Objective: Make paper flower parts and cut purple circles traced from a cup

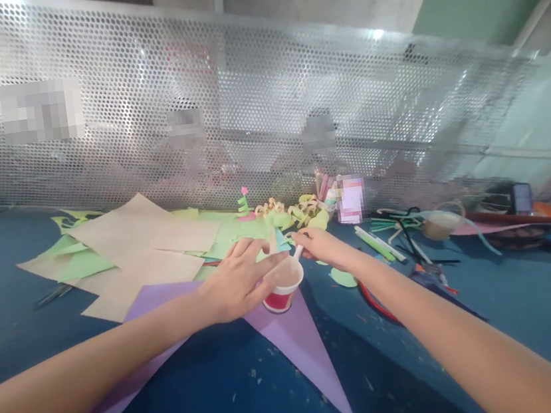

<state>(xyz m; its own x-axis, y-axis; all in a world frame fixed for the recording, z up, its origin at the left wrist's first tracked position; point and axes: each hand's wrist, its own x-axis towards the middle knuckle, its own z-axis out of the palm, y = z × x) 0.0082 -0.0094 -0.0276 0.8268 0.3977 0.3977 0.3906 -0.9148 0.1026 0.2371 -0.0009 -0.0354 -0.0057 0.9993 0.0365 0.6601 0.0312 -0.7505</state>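
Note:
A small white and red cup stands on a purple sheet of paper. My left hand is at the cup's left side, with its thumb and fingers around the rim. From the right, my right hand pinches the handle of a white spoon that dips into the cup. What is inside the cup is too blurred to make out. Behind the hands lie light green sheets and curled yellow paper pieces.
Beige sheets overlap at the left. Rightward are a green round cutout, pens, a tape roll and a red-edged object partly under my right forearm. A perforated metal panel borders the table's back.

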